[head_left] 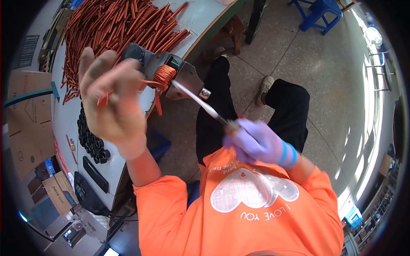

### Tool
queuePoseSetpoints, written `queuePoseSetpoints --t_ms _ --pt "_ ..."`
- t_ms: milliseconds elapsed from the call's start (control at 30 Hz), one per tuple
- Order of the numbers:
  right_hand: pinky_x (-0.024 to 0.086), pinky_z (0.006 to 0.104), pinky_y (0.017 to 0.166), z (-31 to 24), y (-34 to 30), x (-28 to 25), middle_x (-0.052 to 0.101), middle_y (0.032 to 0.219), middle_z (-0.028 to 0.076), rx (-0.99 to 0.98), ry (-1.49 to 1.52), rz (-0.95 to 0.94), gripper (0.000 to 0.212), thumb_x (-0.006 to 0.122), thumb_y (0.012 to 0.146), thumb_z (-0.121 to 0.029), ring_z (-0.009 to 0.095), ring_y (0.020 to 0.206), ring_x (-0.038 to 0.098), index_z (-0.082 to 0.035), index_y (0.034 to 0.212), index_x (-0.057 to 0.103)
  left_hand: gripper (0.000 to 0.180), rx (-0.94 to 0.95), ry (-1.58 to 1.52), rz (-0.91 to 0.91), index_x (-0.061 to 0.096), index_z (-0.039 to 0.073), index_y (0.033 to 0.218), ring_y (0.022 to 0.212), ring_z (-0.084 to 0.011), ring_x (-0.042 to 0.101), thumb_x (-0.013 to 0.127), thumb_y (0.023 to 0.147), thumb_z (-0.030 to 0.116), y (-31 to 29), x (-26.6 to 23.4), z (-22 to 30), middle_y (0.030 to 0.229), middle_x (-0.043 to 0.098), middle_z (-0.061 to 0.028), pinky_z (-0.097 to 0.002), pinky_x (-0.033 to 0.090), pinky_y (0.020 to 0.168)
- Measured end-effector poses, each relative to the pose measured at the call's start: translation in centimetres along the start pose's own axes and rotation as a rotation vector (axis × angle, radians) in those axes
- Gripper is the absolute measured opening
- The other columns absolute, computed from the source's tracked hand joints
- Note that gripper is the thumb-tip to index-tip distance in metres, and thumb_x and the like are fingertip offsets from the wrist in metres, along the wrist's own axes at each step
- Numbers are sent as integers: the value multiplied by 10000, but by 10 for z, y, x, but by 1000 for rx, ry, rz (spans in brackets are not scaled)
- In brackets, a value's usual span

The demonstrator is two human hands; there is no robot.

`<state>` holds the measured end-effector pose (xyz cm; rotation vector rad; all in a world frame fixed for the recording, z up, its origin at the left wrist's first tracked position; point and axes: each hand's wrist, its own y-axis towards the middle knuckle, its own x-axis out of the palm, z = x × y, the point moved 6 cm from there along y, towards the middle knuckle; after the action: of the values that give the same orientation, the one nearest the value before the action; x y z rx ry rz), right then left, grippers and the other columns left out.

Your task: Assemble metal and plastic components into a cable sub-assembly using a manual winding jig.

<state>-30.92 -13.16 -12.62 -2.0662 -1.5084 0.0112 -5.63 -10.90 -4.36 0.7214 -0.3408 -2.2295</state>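
A coil of copper wire sits in a dark metal clamp at the table's edge. Strands run from the coil toward my left hand, which wears a pale, stained glove. Its fingers are blurred, some raised, and an orange-red wire end shows between them. In a purple glove, my right hand grips a slim rod-shaped tool by its brownish handle. The tool's pale shaft slants up and left, its tip close to the coil's right side; blur hides whether it touches. A loose red-orange wire end hangs below the coil.
A big heap of copper-coloured wire pieces covers the table's far side. Several black ring-shaped parts stand in rows to the left, near a dark tray. Cardboard boxes stand further left. A blue stool is at the far right.
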Motion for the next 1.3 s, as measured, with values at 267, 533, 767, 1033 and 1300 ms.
queuePoseSetpoints --t_ms 267,533,767,1033,1300 --pt "431 291 527 5 -45 -14 598 679 52 -307 -352 151 106 547 924 -81 195 539 530 -16 883 619 239 184 31 86 748 90 992 1254 -222 496 783 775 183 -6 -18 25 1228 626 -102 -332 412 1013" --pt "403 271 494 -14 -3 -5 540 576 8 -184 -203 144 139 505 939 -94 144 498 502 -14 861 588 280 523 236 -15 717 60 1057 1237 -249 520 748 833 226 -19 -7 40 1221 635 -100 -355 392 1042" --pt "413 271 510 -21 -23 -10 581 660 36 -425 -590 328 118 524 908 -77 155 517 494 -25 850 613 311 -5 -294 18 723 67 1027 1253 -254 506 788 742 174 -1 -12 -6 1235 627 -96 -343 405 1032" --pt "429 243 519 13 -53 -15 637 697 66 -137 -276 208 142 507 906 -80 158 534 534 3 862 614 253 890 535 -147 769 103 959 1315 -291 470 792 794 294 -47 13 76 1310 599 -39 -389 364 1101" --pt "387 263 468 -35 29 -1 617 678 50 -297 -462 231 126 507 925 -79 152 506 501 -2 899 603 278 -4 -233 103 738 117 993 1183 -265 557 811 741 208 -2 3 -22 1130 653 -84 -354 422 1012"
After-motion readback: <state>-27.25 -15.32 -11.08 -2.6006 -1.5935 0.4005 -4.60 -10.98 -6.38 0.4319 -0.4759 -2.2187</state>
